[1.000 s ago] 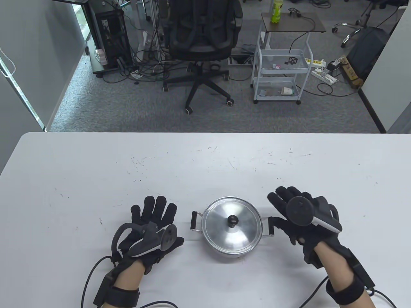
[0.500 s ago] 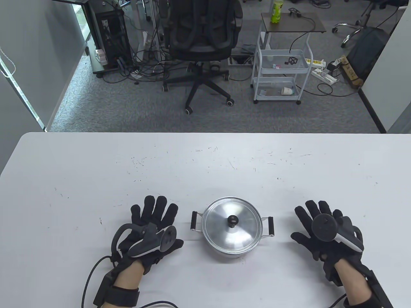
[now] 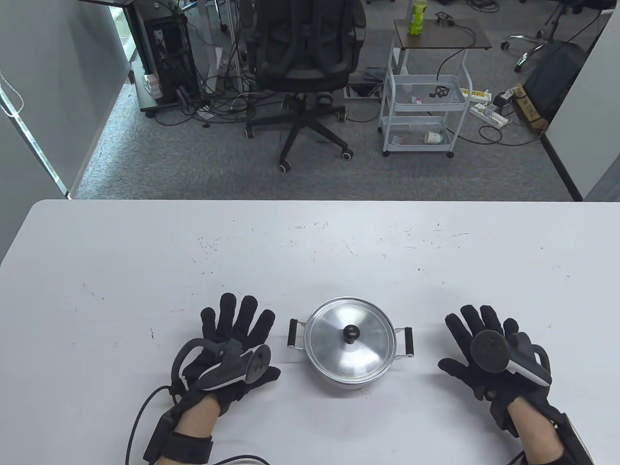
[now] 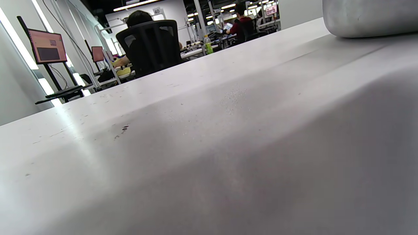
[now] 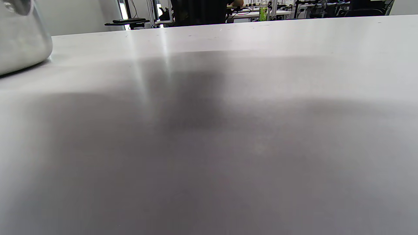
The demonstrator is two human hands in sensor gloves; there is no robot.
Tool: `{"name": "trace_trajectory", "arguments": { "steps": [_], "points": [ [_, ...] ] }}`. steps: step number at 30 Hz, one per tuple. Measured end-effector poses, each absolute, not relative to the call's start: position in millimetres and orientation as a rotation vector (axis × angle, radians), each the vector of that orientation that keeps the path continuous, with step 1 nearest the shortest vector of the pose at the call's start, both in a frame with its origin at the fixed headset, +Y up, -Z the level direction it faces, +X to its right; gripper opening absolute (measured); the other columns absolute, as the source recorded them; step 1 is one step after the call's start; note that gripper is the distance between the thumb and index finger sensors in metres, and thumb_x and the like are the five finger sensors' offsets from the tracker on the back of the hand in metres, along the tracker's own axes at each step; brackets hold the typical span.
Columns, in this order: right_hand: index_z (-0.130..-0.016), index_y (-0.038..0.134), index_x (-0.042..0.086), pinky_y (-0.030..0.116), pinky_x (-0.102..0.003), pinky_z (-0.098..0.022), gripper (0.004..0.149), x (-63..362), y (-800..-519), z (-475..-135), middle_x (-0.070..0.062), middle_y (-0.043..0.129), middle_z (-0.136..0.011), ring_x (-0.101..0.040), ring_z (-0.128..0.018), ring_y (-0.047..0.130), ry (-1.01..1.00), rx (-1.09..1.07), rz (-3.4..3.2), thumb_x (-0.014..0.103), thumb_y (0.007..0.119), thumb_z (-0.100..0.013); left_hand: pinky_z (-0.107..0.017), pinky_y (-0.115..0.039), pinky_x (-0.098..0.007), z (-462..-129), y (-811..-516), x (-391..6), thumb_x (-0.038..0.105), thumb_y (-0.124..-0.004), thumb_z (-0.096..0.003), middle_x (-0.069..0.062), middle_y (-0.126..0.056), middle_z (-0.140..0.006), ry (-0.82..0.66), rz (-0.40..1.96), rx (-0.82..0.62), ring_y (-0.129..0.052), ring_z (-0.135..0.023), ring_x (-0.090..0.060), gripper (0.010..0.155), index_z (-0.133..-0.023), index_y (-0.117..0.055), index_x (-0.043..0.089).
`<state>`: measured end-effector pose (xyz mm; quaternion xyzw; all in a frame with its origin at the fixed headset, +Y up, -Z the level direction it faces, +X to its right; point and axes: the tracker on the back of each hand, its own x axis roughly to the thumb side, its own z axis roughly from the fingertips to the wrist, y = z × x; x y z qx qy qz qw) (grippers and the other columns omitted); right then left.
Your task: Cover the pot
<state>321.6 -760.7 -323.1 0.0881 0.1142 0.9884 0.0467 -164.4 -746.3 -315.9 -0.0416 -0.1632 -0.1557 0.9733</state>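
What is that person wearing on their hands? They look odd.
Both the left hand and right hand wear black fabric gloves. A dark disc-ended tracker with a white-edged grey body is strapped to each hand's back. Black wrist cuffs trail thin black cables; the forearms are bare.

one pot [image 3: 349, 361], one lid [image 3: 349, 339], two hands, one table [image 3: 310, 242].

The left hand [image 3: 232, 346] lies palm down with its fingers spread and pointing away from the person; the right hand [image 3: 489, 351] lies likewise, fingers splayed, thumb out toward the left; neither grips anything; each back carries a strapped tracker.
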Motion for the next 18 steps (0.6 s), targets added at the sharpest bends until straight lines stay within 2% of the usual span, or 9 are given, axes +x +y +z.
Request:
{"name": "trace_trajectory", "arguments": {
  "steps": [6, 11, 18],
  "points": [
    [-0.106, 0.037, 0.037, 0.022, -0.073, -0.069, 0.089, 321.7, -760.8, -323.4, -0.005, 0.029, -0.118, -0.042, -0.108, 0.025, 0.333, 0.232, 3.035, 0.075, 0.059, -0.027, -0.072, -0.025, -0.080, -314.6, -747.6, -161.2, 0.090, -0.048, -0.0318, -0.014, 0.003, -0.120, -0.335, -0.338, -0.100, -0.003, -0.108, -0.055, 0.109, -0.115, -0.005, 0.034],
    [-0.105, 0.038, 0.037, 0.022, -0.073, -0.069, 0.088, 319.4, -762.5, -323.7, -0.006, 0.029, -0.117, -0.042, -0.108, 0.026, 0.352, 0.232, 3.044, 0.073, 0.060, -0.028, -0.073, -0.026, -0.079, -313.2, -747.3, -158.6, 0.090, -0.048, -0.0317, -0.016, 0.002, -0.120, -0.347, -0.335, -0.086, -0.006, -0.109, -0.057, 0.111, -0.109, 0.006, 0.033],
    [-0.105, 0.037, 0.037, 0.022, -0.073, -0.069, 0.088, 317.1, -763.9, -323.6, -0.006, 0.029, -0.118, -0.042, -0.108, 0.026, 0.357, 0.247, 3.044, 0.073, 0.060, -0.028, -0.073, -0.027, -0.079, -312.8, -748.0, -157.4, 0.090, -0.048, -0.0318, -0.016, 0.003, -0.119, -0.346, -0.347, -0.104, -0.005, -0.109, -0.057, 0.110, -0.110, 0.006, 0.033]
  ]
}}
